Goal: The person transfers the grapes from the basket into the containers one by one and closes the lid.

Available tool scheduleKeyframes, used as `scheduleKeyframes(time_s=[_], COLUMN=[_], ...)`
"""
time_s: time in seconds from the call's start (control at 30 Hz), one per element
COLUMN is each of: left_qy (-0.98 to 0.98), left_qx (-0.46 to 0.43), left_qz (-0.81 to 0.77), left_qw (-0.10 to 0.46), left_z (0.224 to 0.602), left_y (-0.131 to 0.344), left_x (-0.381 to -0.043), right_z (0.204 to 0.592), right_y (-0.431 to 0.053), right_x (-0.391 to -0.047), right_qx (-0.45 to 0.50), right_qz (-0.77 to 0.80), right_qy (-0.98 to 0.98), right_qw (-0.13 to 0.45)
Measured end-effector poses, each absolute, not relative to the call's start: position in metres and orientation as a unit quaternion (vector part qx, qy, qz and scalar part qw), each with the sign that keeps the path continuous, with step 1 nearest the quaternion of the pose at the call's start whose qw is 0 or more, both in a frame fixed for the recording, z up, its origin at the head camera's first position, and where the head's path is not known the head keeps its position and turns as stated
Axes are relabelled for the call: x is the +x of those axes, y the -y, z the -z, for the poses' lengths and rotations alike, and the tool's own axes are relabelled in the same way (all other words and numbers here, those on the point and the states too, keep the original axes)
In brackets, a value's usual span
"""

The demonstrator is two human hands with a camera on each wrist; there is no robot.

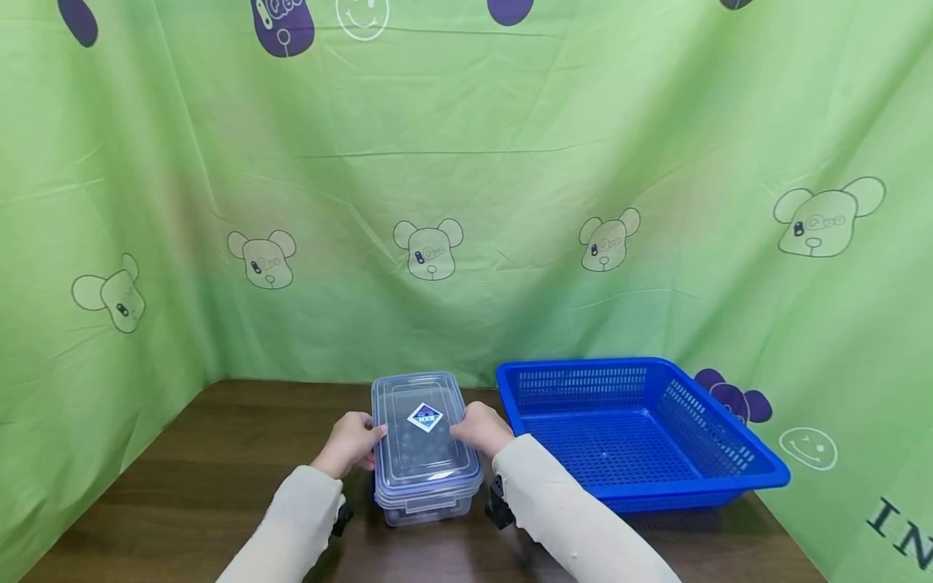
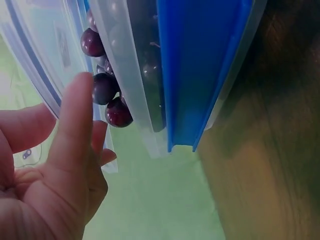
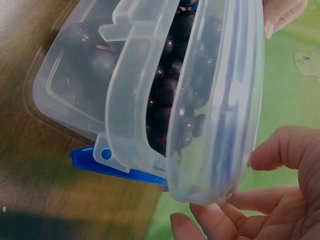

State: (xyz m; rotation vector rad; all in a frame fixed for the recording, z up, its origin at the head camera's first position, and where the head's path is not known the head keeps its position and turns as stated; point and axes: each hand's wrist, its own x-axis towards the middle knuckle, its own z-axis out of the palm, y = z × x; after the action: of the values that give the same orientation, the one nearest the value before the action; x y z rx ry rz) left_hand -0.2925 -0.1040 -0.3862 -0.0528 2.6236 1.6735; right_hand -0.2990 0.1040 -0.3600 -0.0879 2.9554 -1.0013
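Observation:
A clear rectangular lid (image 1: 419, 457) with a diamond-shaped label lies over a see-through plastic box (image 1: 430, 513) on the table. My left hand (image 1: 350, 441) pinches the lid's left edge, thumb on top. At the opposite edge, my right hand (image 1: 481, 427) grips the lid between thumb and fingers. In the left wrist view, dark red cherries (image 2: 119, 112) show in a gap between lid and box rim, just beside my index finger. More cherries (image 3: 165, 95) fill the box in the right wrist view. A blue side clip (image 2: 200, 60) hangs down on the left; another blue clip (image 3: 110, 167) hangs on the right.
To the right of the box stands a blue perforated plastic basket (image 1: 605, 491), its near left side close to my right forearm. Brown wood-grain table (image 1: 182, 486) extends to the left. A green printed curtain (image 1: 328, 324) encloses the back and both sides.

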Motion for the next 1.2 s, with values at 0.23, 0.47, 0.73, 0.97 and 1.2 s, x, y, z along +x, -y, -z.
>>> scheduleKeyframes(time_s=[0.23, 0.47, 0.73, 0.97, 1.2], left_qy=[-0.863, -0.869, -0.874, -0.877, -0.878], left_qx=[-0.018, -0.016, -0.016, -0.014, -0.014], left_qz=[-0.504, -0.494, -0.485, -0.479, -0.478], left_qw=[0.001, 0.003, 0.016, 0.026, 0.027], left_z=[0.383, 0.386, 0.385, 0.387, 0.388], left_y=[0.104, 0.104, 0.104, 0.104, 0.104], left_x=[-0.293, -0.294, -0.295, -0.296, -0.296], right_z=[0.36, 0.364, 0.366, 0.371, 0.373], right_y=[-0.102, -0.101, -0.1, -0.1, -0.099], right_x=[-0.298, -0.299, -0.298, -0.296, -0.294], right_qx=[-0.028, -0.023, -0.015, -0.024, -0.021], right_qz=[0.298, 0.274, 0.274, 0.282, 0.285], right_qy=[-0.954, -0.961, -0.962, -0.959, -0.958], right_qw=[0.01, 0.014, 0.013, 0.013, 0.013])
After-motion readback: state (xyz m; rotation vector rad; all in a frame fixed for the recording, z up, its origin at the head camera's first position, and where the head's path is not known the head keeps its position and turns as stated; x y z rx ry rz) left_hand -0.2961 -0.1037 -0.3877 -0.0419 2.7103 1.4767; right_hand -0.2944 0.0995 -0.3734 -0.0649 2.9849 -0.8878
